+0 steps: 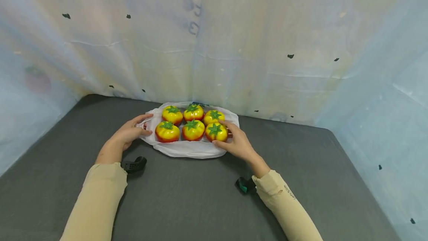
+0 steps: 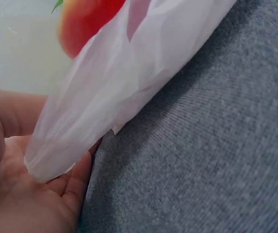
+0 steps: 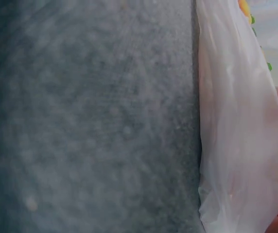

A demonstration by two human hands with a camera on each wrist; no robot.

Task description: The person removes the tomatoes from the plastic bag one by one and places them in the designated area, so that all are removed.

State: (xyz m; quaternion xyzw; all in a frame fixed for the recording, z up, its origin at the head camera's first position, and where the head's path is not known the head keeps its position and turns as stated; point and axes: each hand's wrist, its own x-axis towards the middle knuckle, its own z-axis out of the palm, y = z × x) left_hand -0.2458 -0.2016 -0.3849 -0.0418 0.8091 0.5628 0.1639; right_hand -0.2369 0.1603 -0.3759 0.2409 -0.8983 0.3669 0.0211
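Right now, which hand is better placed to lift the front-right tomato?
Likely the right hand: its thumb and fingers flank that tomato, while the left hand touches the opposite end of the white plastic bag.

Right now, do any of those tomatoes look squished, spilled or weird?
No, nothing really stands out. All six tomatoes sit green tops up, in two rows of three, on the white plastic. None has rolled off, and I see no squished ones. The plastic is just rumpled.

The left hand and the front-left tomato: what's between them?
A strip of the white bag lies between the left hand and the front-left tomato, as the head view shows.
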